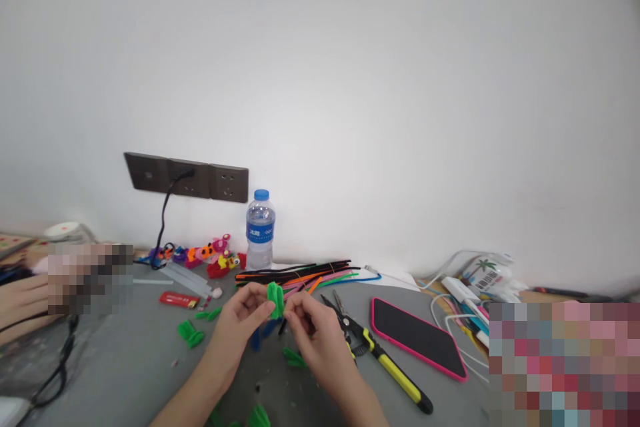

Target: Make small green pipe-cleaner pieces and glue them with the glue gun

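A folded green pipe cleaner [275,300] is pinched between the thumb and fingers of my left hand [241,317]. My right hand [317,328] is closed in a pinch at its right edge; the exact contact is partly hidden by the fingertips. More folded green pipe-cleaner pieces lie about: one green piece [190,333] left of my hands, another green piece [295,357] under my right hand, and a third green piece [259,416] at the near edge. Yellow-and-black pliers [395,370] rest beside my right forearm.
Behind my hands lie loose pipe cleaners [300,275] and a water bottle [261,233]. Pipe-cleaner figures [207,253] stand at the wall. A pink-edged phone [417,339] lies right, with white cables [443,320] beyond. Another person's hand [25,300] is at far left.
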Demonstrator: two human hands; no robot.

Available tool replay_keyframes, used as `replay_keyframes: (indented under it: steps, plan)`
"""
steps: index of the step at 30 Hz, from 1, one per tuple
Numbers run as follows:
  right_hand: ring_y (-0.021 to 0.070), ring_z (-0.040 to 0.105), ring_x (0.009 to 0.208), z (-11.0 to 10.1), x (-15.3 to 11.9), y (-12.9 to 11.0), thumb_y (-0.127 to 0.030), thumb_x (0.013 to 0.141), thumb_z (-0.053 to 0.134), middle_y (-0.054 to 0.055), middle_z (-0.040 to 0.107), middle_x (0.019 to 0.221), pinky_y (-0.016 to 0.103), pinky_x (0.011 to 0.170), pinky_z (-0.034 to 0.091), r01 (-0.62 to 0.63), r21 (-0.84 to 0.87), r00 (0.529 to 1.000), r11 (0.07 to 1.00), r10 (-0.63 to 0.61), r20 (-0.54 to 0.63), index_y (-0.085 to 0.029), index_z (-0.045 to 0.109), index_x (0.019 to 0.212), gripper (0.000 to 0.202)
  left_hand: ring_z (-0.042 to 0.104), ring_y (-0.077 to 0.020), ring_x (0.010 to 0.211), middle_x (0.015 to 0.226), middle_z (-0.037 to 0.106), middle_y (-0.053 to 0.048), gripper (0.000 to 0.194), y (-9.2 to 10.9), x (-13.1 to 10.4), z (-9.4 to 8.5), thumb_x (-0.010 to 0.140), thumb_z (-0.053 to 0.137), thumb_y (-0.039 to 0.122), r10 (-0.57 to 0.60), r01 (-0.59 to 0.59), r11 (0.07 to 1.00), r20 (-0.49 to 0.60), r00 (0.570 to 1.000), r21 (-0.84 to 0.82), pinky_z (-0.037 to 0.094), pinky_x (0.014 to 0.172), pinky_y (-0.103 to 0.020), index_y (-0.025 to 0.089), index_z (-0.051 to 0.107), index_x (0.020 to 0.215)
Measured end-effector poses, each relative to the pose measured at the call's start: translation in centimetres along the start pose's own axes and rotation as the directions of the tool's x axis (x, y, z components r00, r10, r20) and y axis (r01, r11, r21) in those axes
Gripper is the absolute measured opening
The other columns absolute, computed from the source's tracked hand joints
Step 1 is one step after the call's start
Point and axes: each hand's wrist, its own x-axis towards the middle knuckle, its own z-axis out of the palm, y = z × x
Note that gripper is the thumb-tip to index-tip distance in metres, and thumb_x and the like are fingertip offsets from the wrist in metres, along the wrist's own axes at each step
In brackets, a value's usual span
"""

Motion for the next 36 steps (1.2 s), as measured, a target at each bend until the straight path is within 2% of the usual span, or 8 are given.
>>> replay_keyframes:
  steps: [36]
  plan:
    - [0.0109, 0.036, 0.054, 0.16, -0.11, 0.12, -0.020, 0.092, 0.046, -0.005, 0.039, 0.064, 0.021, 0.051, 0.027, 0.022, 0.003, 1.000, 1.000, -0.022, -0.003, -0.019, 0.051, 0.081, 0.013, 0.051, -0.0114, 0.061, 0.065, 0.061, 0.003, 0.024, 0.17, -0.14, 0.26, 0.063, 0.084, 0.033, -0.016, 0.015, 1.000, -0.022, 1.000, -0.028, 0.041, 0.057, -0.020, 0.018, 0.070, 0.075]
